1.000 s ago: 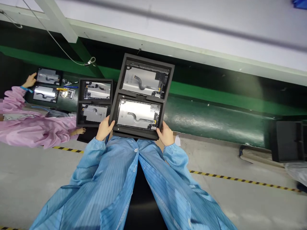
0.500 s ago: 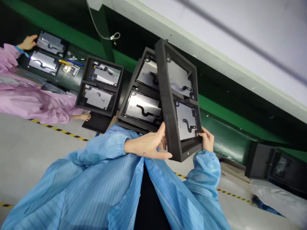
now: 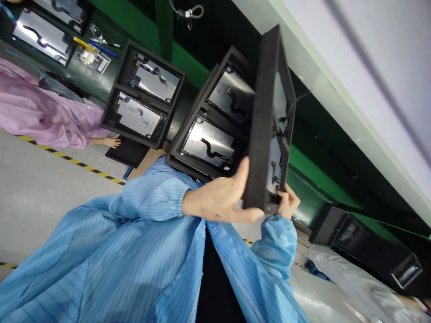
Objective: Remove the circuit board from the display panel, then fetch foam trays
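Both my hands grip a black foam tray (image 3: 266, 116) with two metal panels in it, tilted up almost on edge. My left hand (image 3: 222, 199) clasps its near lower side, thumb along the edge. My right hand (image 3: 287, 202) pinches its bottom right corner. Below it another black tray (image 3: 188, 134) of the same kind lies flat on the green conveyor belt (image 3: 319, 188), with two silver panels and black flex cables showing.
A third black tray (image 3: 112, 103) with two panels sits to the left. A person in a pink coat (image 3: 43, 112) works further left, one hand near a dark pad. More trays (image 3: 367, 244) stand at the right, beside plastic sheeting.
I have lifted the top tray off the stack and swung it up to the right, from flat to nearly on edge. The view has turned right.
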`<state>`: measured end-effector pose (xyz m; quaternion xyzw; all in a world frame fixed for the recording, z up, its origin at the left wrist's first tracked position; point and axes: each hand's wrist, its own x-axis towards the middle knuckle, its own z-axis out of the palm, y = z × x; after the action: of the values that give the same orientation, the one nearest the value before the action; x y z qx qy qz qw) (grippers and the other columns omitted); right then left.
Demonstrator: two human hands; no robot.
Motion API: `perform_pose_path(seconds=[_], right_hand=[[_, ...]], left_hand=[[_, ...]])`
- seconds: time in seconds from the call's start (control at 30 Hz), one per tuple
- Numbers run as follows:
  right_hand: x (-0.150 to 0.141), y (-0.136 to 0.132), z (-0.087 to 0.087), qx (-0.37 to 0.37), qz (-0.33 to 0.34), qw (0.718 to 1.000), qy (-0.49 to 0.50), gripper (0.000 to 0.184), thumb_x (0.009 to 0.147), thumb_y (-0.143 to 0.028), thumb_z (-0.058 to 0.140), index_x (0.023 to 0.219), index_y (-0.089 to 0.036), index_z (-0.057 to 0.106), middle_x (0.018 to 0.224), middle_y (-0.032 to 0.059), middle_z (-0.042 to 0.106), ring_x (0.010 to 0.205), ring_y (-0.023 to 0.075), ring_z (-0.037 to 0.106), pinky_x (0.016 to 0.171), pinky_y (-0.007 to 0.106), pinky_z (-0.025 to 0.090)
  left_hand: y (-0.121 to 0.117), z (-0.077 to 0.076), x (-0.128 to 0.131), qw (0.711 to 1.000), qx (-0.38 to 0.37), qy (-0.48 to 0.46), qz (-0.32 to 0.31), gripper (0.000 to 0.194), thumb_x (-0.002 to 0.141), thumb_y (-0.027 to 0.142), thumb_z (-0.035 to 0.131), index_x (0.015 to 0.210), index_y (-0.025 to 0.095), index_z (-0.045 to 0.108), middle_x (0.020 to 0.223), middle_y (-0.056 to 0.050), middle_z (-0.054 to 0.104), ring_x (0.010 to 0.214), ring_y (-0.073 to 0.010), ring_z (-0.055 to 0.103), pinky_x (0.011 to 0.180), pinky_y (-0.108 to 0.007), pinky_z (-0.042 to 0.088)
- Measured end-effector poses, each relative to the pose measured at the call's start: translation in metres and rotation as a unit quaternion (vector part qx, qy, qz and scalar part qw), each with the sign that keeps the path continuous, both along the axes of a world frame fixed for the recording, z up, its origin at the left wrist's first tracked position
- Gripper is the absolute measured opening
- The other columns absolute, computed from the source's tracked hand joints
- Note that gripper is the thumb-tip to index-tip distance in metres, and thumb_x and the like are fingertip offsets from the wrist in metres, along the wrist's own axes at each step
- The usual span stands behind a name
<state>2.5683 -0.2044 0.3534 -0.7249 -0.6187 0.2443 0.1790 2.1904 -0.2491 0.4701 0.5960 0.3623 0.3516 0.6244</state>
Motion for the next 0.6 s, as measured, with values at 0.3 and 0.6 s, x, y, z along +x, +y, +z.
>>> perform_pose_path(seconds=[0.3,0.6], right_hand=[[-0.088,-0.042,-0.032,-0.005,0.04,0.999,0.008,0.061,0.086,-0.054,0.052,0.128,-0.011,0.062,0.104,0.0148,0.069,0.09,0.0246,0.067,0.079,0.039,0.057],[-0.084,0.15,0.008,0.071,0.162,0.982,-0.063,0.063,0.095,-0.055,0.036,0.14,-0.014,0.05,0.14,0.0186,0.054,0.13,0.0297,0.052,0.112,0.05,0.041]], left_hand=[[-0.048,-0.1,-0.105,0.904,-0.14,0.357,0.186,0.053,0.091,0.047,0.046,0.126,0.01,0.06,0.124,-0.017,0.061,0.113,-0.0332,0.061,0.103,-0.046,0.044],[-0.078,-0.166,-0.096,0.735,-0.444,0.02,0.513,0.022,0.087,0.026,0.053,0.107,0.021,0.06,0.115,-0.007,0.061,0.111,-0.0204,0.058,0.095,-0.035,0.052]])
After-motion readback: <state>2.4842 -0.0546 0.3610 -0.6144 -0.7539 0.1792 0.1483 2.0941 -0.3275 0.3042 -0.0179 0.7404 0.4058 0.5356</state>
